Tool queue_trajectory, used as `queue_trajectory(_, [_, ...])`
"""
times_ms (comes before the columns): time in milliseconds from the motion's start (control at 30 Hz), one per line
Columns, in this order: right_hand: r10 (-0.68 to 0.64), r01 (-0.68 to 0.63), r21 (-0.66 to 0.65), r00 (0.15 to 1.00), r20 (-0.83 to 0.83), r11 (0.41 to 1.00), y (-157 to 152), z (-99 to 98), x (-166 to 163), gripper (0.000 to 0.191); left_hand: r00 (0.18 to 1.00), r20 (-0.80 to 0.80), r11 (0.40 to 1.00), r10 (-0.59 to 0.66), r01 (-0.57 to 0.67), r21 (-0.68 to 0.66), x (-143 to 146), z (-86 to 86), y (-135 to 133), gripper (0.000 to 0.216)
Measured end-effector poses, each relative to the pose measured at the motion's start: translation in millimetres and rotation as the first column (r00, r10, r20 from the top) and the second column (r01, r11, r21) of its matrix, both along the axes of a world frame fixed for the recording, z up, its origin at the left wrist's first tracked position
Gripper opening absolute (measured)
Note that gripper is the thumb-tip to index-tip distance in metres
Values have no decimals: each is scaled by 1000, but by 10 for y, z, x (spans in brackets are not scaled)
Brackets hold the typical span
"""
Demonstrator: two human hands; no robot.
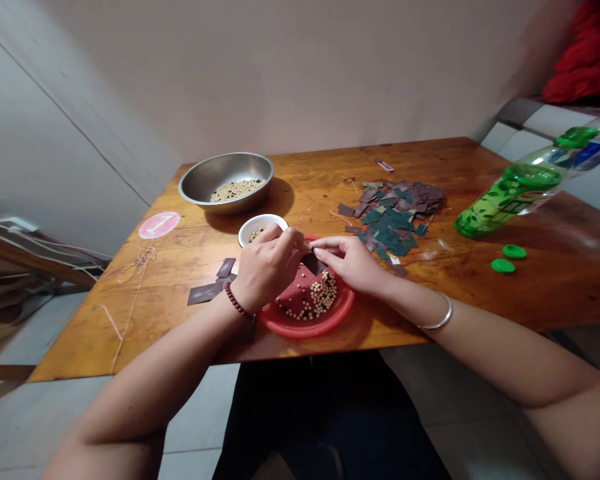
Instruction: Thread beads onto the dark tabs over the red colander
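My left hand (267, 265) and my right hand (347, 260) meet over a red plastic tray (305, 323) at the table's near edge. Both have their fingers pinched on a dark maroon piece (314, 262) held between them. In the tray lies a red folded pouch (300, 285) with several pale beans (323, 297) heaped beside it. A dark bead bracelet circles my left wrist and a silver bangle my right.
A steel bowl (226, 179) of beans and a small white bowl (261, 225) stand behind the tray. A pile of green and maroon slips (393, 213) lies right of centre. A green bottle (520, 187) lies tilted at right beside two green caps (509, 258). Pink disc (159, 225) and string at left.
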State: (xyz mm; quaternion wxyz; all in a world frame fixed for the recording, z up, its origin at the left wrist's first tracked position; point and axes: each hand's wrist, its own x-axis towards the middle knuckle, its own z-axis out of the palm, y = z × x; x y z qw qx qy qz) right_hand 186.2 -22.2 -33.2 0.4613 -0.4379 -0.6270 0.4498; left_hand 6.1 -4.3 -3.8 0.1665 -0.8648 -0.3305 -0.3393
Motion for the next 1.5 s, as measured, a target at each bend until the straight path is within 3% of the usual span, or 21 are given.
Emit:
queue_trajectory(367, [-9,9,18,1000,18,1000,4,-5,2,26,998,4,997,70,-70,-11,8,-10,-12,19])
queue_trajectory(500, [6,-6,22,1000,10,1000,7,-7,0,25,998,-49,999,29,-30,-30,4,-1,-21,16])
queue_trajectory(633, [-17,16,19,1000,22,1000,5,-10,1,25,995,-29,996,94,-94,2,7,1,-25,17])
queue_trajectory(767, [-8,8,8,1000,21,1000,2,-9,2,26,998,-45,999,37,-38,-27,13,-5,-26,15])
queue_trajectory(900, [-16,16,10,1000,11,1000,10,-18,-4,27,995,-21,995,98,-98,9,14,-8,-24,15])
queue_trajectory(1067, [-10,10,8,1000,-5,1000,11,-20,-6,27,997,-49,998,59,-59,-7,18,-11,-17,14])
queue_trajectory(1200, [20,-21,-27,999,-41,999,9,23,7,26,982,131,990,133,-126,-63,0,-18,-11,16])
queue_trajectory(1333, [39,-43,-50,996,-82,998,20,68,21,25,939,323,990,121,-93,-102,-25,-30,-11,21])
queue_trajectory(1433, [39,-43,-47,995,-90,998,25,76,24,24,983,184,996,15,2,-93,-19,-27,-9,18])
queue_trajectory(1500, [42,-46,-45,995,-87,998,25,72,24,25,995,101,995,10,0,-96,-9,-20,-5,16])
